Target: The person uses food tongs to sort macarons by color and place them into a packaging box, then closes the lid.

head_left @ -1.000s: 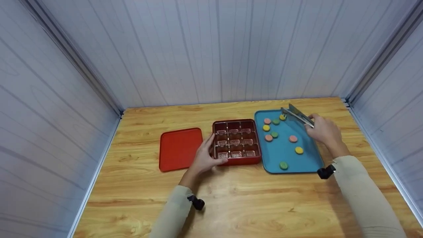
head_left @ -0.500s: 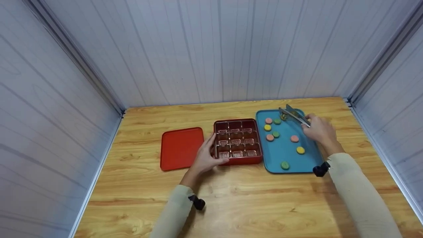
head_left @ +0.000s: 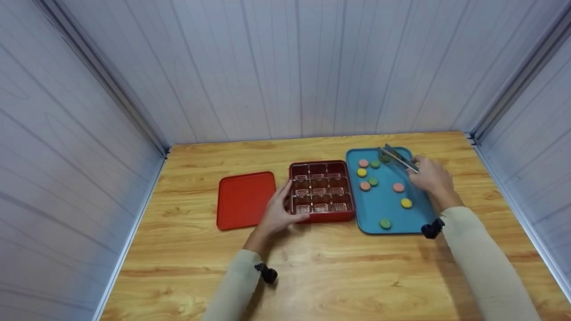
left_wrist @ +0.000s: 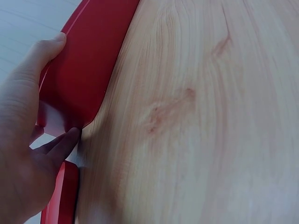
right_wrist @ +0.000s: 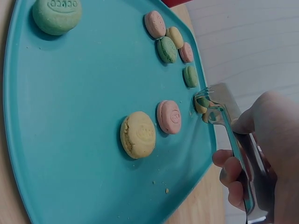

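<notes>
My left hand point(head_left: 277, 216) holds the front left corner of a dark red box point(head_left: 330, 217) with a clear nine-compartment insert. In the left wrist view the thumb lies against one wall and fingertips meet the lower corner. The compartments show no macarons. My right hand point(head_left: 432, 178) grips metal tongs point(head_left: 401, 161) over the far end of a blue tray point(head_left: 379, 207). In the right wrist view, the tongs' pronged ends are at a yellow macaron point(right_wrist: 200, 106) by the tray's rim, partly covering it. Pink point(right_wrist: 169, 116), green point(right_wrist: 190, 76) and yellow point(right_wrist: 138, 135) macarons lie elsewhere on the tray.
Left of the box, a flat red lid point(head_left: 246, 200) lies on the wooden table point(head_left: 330, 272). The box stands right beside the tray. Pale panel walls point(head_left: 276, 71) enclose the table at the back and both sides.
The right hand and tongs have shifted slightly left, and the tongs' arms have drawn closer together around the far yellow macaron. The left hand keeps its hold on the box.
</notes>
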{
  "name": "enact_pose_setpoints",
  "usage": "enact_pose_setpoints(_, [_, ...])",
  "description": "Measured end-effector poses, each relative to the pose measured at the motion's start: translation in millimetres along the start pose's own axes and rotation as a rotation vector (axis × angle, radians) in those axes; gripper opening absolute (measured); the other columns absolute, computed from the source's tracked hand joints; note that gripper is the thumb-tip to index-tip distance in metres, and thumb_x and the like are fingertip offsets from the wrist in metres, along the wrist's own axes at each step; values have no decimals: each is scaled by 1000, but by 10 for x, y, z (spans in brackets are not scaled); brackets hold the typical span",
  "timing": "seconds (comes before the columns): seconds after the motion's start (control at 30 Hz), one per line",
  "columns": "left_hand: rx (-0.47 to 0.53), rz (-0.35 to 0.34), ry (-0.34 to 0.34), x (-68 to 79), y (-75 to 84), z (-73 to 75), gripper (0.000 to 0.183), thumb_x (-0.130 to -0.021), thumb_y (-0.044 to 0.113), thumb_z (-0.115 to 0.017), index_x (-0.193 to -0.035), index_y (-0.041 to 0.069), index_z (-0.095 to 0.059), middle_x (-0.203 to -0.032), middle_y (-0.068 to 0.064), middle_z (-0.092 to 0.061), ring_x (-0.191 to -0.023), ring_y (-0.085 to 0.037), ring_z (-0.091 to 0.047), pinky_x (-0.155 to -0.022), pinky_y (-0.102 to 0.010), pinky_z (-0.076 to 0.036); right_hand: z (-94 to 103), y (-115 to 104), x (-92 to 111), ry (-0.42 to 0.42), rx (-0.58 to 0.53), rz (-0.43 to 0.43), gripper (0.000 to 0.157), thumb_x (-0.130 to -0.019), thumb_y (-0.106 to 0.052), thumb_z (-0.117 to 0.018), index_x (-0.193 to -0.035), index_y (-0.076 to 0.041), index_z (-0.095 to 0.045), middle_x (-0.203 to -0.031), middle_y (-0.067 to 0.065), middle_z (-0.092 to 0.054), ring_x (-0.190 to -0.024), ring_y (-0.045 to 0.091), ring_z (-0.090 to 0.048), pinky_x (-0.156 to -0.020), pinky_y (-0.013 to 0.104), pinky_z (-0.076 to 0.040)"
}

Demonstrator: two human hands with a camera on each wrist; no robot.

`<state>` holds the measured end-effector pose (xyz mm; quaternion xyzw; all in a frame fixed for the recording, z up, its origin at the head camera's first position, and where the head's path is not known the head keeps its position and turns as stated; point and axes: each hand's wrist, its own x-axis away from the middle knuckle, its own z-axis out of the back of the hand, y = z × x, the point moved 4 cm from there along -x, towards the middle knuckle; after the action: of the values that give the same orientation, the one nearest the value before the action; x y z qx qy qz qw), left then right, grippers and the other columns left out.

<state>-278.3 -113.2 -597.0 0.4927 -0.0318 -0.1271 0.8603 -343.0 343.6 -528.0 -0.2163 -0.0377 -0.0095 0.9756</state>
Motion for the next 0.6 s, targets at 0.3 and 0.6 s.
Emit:
enact_pose_setpoints(0.3, [-9,-10,0,1,3,-11,126,-82,39,-102,-180,10,-27,-186,-25,-26,-169,-55,-32,-138,-72,-32,49,-9,25,9,2,1,55,-113,-30,-55,-159,1,-55,-109,30,-70,-74,31,-54,-59,38,-38])
enact_pose_setpoints(0.6, [-34,9,5,-1,13,-2,124,-83,39,-102,-180,13,-29,-187,-22,-26,-171,-52,-30,-139,-72,-29,144,-106,48,66,-6,36,48,-113,-29,-57,-151,0,-60,-73,8,-49,-61,25,-46,-53,36,-34])
